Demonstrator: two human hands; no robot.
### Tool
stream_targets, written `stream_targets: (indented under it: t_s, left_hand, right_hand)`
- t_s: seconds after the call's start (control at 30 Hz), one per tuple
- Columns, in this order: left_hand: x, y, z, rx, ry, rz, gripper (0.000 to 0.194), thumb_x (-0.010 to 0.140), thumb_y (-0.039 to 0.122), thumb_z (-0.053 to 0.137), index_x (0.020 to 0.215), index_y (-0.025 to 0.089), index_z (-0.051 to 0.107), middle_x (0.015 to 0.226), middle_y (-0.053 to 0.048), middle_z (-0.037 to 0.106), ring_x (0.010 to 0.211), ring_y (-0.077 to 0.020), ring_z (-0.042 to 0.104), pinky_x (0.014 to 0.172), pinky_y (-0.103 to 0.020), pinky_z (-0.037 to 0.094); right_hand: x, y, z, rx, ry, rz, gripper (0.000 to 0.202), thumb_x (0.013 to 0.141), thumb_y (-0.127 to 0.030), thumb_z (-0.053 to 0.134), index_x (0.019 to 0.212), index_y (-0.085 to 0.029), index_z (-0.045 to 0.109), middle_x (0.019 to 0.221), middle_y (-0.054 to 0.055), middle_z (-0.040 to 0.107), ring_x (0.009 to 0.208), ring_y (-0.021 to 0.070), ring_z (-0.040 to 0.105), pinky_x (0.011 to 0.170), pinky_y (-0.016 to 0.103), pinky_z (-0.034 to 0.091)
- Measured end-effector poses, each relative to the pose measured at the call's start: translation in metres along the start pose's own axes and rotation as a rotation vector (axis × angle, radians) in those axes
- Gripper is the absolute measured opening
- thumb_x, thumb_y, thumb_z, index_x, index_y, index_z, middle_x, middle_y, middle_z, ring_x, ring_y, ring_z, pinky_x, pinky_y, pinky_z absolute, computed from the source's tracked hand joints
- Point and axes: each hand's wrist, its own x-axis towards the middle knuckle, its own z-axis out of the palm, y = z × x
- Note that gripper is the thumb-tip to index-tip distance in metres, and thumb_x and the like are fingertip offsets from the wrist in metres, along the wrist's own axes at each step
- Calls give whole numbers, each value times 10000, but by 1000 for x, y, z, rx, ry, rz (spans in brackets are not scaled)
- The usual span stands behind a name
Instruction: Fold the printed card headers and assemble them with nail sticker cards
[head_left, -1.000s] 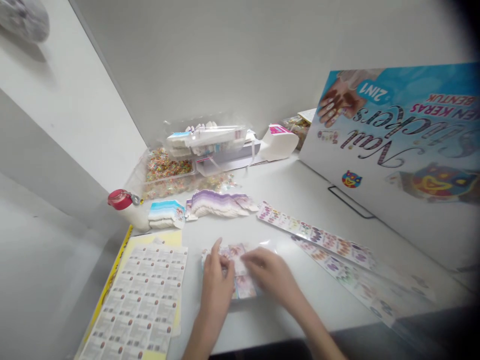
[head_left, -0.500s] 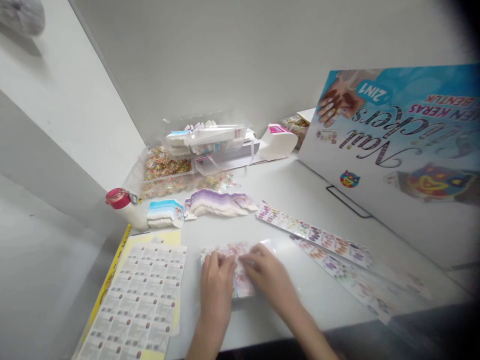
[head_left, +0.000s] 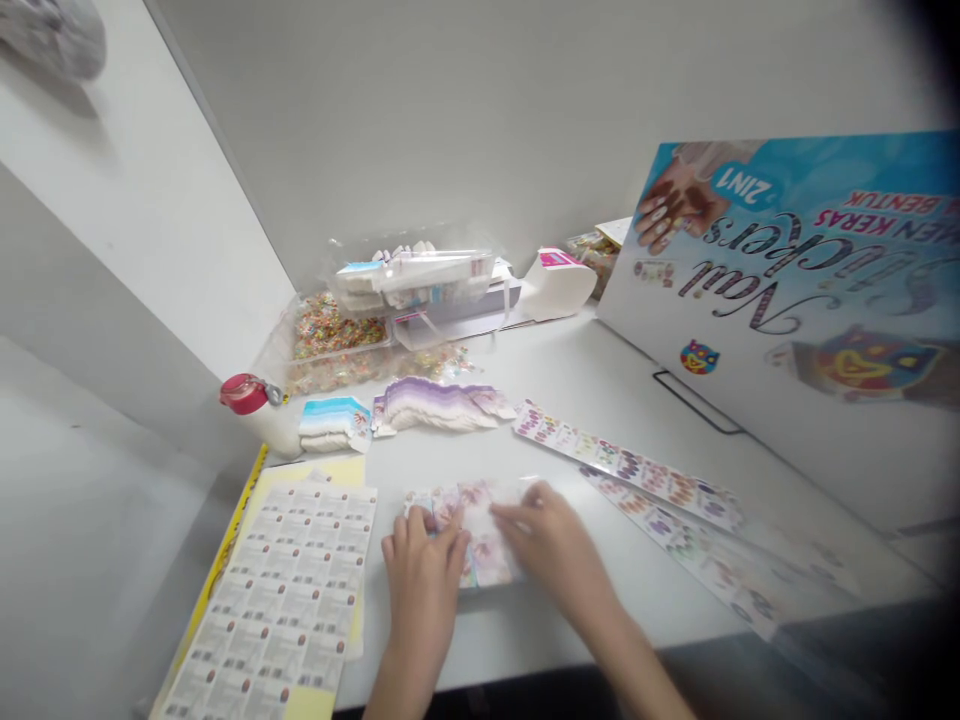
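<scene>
A low, flat pink-and-white floral pack [head_left: 489, 560] with a bluish strip lies on the white table in front of me. My left hand [head_left: 424, 560] rests over its left part, fingers apart and lying on the printed surface. At the pack's right side is my right hand [head_left: 544, 525], its thumb and index finger pinched together over the surface. What that pinch holds, if anything, is too blurred to make out. A shiny clear patch like plastic shows just behind the right hand.
Label sheets [head_left: 277, 590] lie at left, by a red-capped bottle [head_left: 259, 410]. Behind the pack are blue cards [head_left: 334, 420] and fanned purple cards [head_left: 442, 405]. Nail-sticker strips [head_left: 630, 465] lie at right, below a large printed box [head_left: 750, 300]. Beads fill a clear container [head_left: 341, 345].
My hands have moved apart: the left slid left and its fingers spread, while the right shifted slightly right. More of the pack's floral top now shows between them.
</scene>
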Motion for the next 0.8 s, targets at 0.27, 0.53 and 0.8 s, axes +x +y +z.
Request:
stream_targets:
  t_s: [0.27,0.53,0.8]
  left_hand:
    - [-7,-59,-9,-229,68,-283,473,901,464,381,1205,158,576,944,-112,623,930,-298,546,862,-455,417]
    - [-18,-37,-6,-791,-139,-321,402,848,495,482,1079,179,573,1076,-129,641,1067,-295,567,950,-420,398]
    - [-48,4,-3,-1318,-153,-407,807,681,345,739,1312,286,240,1245,-99,536,1092,-239,587,928,-366,467]
  right_hand:
    - [-20,36,-13,20,119,234,443,866,-469,451,1170,-185,603,1024,123,580,901,280,579,705,361,460]
    - [-33,37,-19,481,-97,371,496,815,-492,516,1211,-194,499,1072,113,622,965,272,615,788,367,489]
    - [-92,58,-46,925,145,536,459,605,-417,740,963,-232,522,976,84,671,909,278,661,771,382,550]
